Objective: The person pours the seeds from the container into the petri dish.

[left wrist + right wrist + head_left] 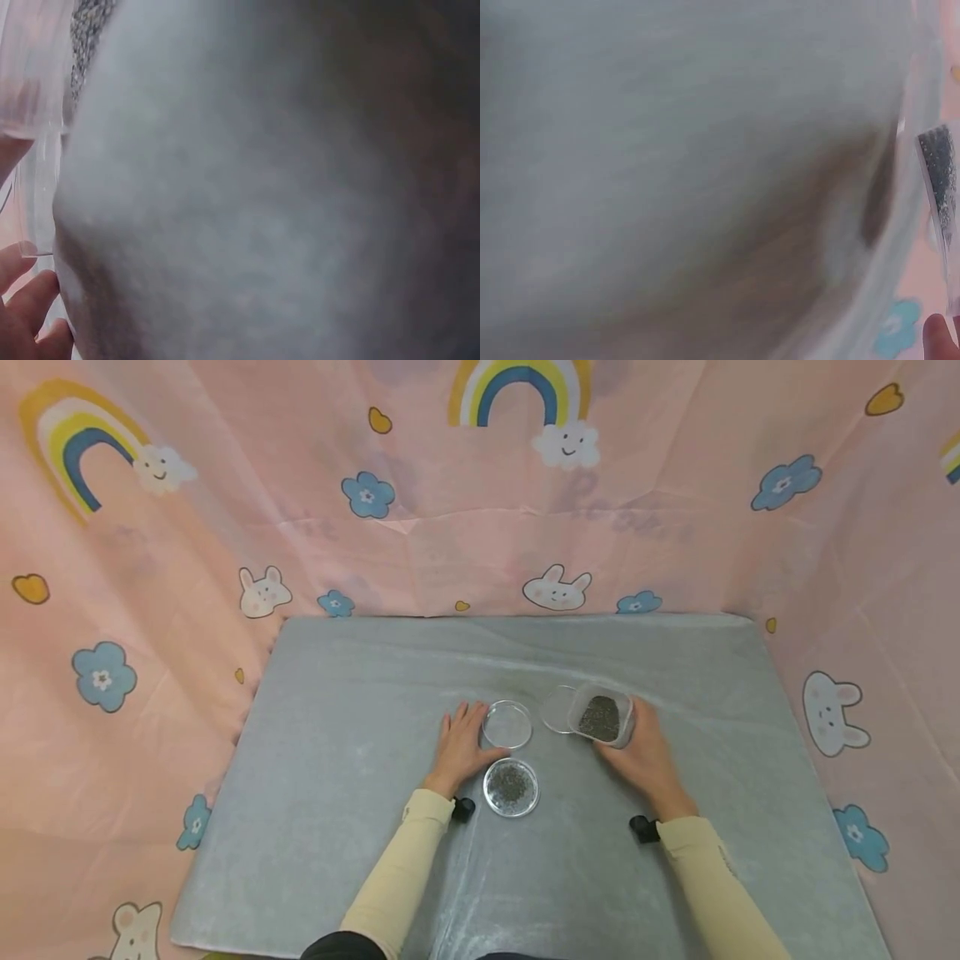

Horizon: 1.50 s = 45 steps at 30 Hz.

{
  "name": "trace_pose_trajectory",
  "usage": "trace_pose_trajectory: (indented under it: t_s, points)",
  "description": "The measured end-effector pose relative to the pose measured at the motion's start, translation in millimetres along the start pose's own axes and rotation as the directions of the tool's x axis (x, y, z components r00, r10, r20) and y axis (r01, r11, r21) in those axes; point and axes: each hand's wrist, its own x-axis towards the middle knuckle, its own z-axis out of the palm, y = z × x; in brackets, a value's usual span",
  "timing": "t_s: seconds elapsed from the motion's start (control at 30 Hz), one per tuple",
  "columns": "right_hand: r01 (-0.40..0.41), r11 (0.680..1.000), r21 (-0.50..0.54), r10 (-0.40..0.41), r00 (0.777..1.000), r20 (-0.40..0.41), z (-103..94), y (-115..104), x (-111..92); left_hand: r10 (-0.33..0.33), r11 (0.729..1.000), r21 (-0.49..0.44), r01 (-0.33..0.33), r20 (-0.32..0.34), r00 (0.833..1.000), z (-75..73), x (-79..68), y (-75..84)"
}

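Observation:
My right hand (pixel 637 760) grips a clear plastic tub (pixel 625 714) of dark grey granules (pixel 600 718) from its right side, the mouth tilted toward the head camera. In the right wrist view the granules (pixel 937 169) show at the right edge, above a fingertip (pixel 935 339). My left hand (pixel 459 750) lies with fingers spread beside a clear round dish (pixel 508 748), its thumb reaching between that dish and a nearer petri dish (pixel 537 789). A thin layer of granules (pixel 512 782) covers the nearer dish. In the left wrist view, fingertips (pixel 37 296) are right at a clear rim.
Another clear round lid or dish (pixel 557 710) lies left of the tub, partly overlapped by it. Grey cloth (pixel 360 718) covers the table. A pink patterned curtain (pixel 420 552) rises along the back and both sides.

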Motion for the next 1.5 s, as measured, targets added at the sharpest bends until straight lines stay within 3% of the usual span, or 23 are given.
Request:
trace_pose_trajectory:
  t_s: [0.1, 0.27, 0.43, 0.6, 1.03, 1.5]
  points:
    - [0.114, 0.993, -0.03, -0.114, 0.993, 0.01, 7.0, -12, 13, -0.002, 1.0, 0.001, 0.002, 0.006, 1.0, -0.3, -0.1, 0.3]
    - [0.261, 0.963, -0.067, -0.257, 0.964, 0.069, 15.7, -32, 33, -0.007, 1.0, -0.002, 0.007, 0.01, 1.0, -0.8, -0.3, 0.1]
    - [0.389, 0.91, -0.144, -0.374, 0.92, 0.119, 22.8, -46, 46, -0.016, 1.0, -0.002, 0.016, 0.015, 1.0, 0.6, 0.0, -0.6]
    - [0.49, 0.856, -0.163, -0.476, 0.871, 0.12, 30.5, -53, 53, -0.02, 1.0, 0.003, 0.02, 0.017, 1.0, 0.0, -0.4, 0.3]
    - [0.611, 0.77, -0.184, -0.588, 0.792, 0.166, 38.9, -65, 62, -0.027, 1.0, -0.006, 0.027, 0.025, 0.999, -1.0, 0.2, 0.1]
    - [0.656, 0.733, -0.18, -0.628, 0.754, 0.19, 41.4, -73, 66, -0.047, 0.999, -0.01, 0.047, 0.046, 0.998, -0.5, 1.4, -0.6]
